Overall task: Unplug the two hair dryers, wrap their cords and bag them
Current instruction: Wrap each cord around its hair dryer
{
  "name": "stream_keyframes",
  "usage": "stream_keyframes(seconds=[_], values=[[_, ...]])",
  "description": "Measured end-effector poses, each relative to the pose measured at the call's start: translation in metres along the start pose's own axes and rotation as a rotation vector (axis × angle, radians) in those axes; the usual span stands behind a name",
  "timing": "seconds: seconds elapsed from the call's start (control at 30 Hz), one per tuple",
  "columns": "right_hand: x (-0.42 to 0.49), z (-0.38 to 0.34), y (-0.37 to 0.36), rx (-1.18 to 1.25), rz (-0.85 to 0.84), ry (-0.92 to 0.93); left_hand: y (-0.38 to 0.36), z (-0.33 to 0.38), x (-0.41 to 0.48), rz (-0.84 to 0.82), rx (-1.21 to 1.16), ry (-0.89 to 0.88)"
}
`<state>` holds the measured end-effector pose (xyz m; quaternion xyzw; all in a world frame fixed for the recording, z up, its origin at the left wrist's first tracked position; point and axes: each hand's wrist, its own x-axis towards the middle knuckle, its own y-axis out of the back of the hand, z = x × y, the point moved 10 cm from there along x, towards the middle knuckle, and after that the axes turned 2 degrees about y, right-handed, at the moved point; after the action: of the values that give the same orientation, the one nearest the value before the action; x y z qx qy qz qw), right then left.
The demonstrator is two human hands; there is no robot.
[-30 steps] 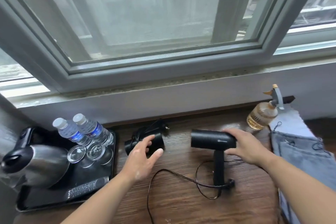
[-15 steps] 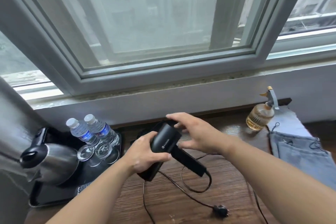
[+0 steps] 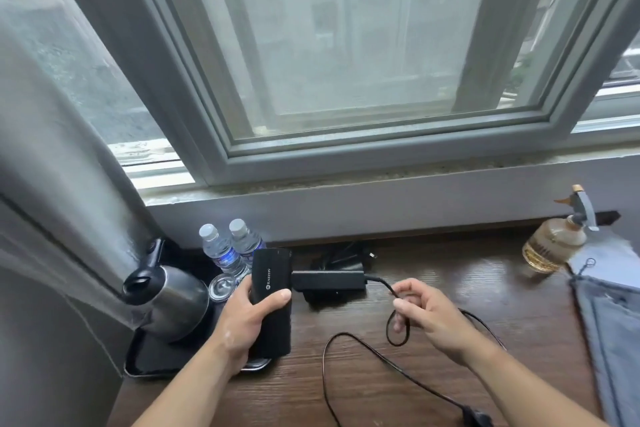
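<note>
While the left hand (image 3: 247,319) wraps around the barrel of the black hair dryer (image 3: 271,302), thumb across the front and fingers behind, the dryer is held just above the table (image 3: 450,288), its folding handle (image 3: 328,280) pointing right. That hard plastic body looks light enough for one hand, but it is smooth, so a full wrap around the barrel seems the safer hold. Its cord (image 3: 363,354) leaves the handle's end, and the right hand (image 3: 429,315) pinches it close to that end between thumb and fingers, a small loop hanging below the fingers. The cord is thin and limp; I judge it will coil easily yet spring loose unless the turns are kept snug. From the loop it trails across the wood toward the plug (image 3: 476,418) at the lower edge, which lies free. A second hair dryer (image 3: 337,262) lies against the back wall, just behind the held handle, beside the tray (image 3: 138,354) with the kettle (image 3: 169,298).
</note>
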<state>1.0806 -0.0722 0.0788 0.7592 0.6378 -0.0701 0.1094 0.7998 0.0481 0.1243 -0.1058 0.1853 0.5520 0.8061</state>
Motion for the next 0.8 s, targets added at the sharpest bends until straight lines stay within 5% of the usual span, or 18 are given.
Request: stream_keyframes(seconds=[0.27,0.4,0.8], values=[[0.006,-0.069,-0.082,-0.447,-0.105,0.029,0.009,-0.012,-0.011,-0.223,0.013,0.002],[0.006,-0.077,-0.110,-0.735,-0.074,0.068,0.026,-0.013,-0.010,-0.193,-0.025,0.002],[-0.004,-0.116,-0.164,-0.420,0.500,0.196,0.062,0.031,-0.001,-0.061,-0.322,-0.106]])
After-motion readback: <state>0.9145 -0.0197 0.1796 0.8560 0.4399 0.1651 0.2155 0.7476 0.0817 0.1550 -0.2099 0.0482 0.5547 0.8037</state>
